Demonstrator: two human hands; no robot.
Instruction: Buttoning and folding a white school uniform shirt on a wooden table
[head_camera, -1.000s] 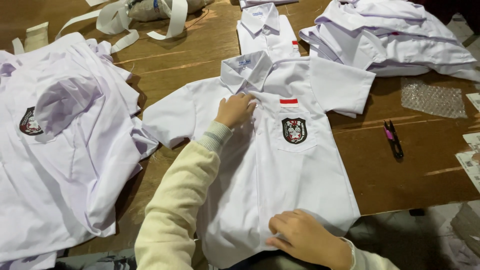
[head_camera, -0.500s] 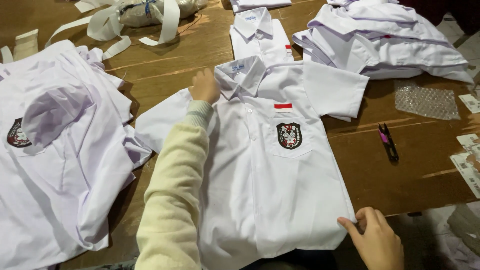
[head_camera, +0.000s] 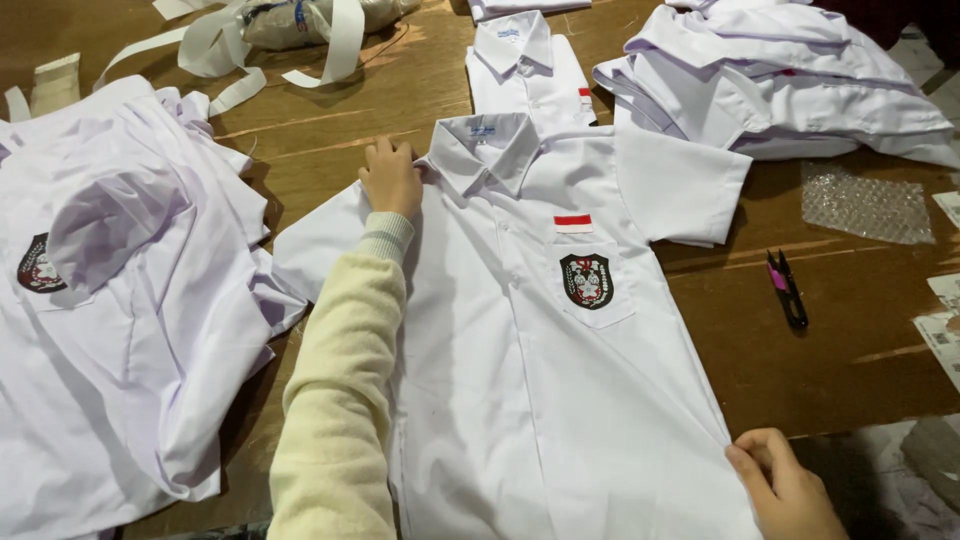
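Observation:
A white short-sleeved shirt (head_camera: 540, 380) with a dark crest badge and a small red and white patch on its pocket lies flat, front up, on the wooden table (head_camera: 830, 340). My left hand (head_camera: 392, 178), in a cream sleeve, grips the shirt's left shoulder beside the collar. Down at the near right corner, my right hand (head_camera: 785, 485) pinches the hem of the shirt at the table's front edge.
A heap of white shirts (head_camera: 110, 300) lies at the left. More shirts (head_camera: 790, 85) are piled at the back right, and a folded one (head_camera: 525, 70) sits behind the collar. Small thread snips (head_camera: 787, 288), bubble wrap (head_camera: 865, 203) and white strips (head_camera: 240, 60) lie around.
My left hand has moved from the shirt's chest up to the left shoulder. My right hand slid from the middle of the hem to its right corner. The shirt now lies flatter.

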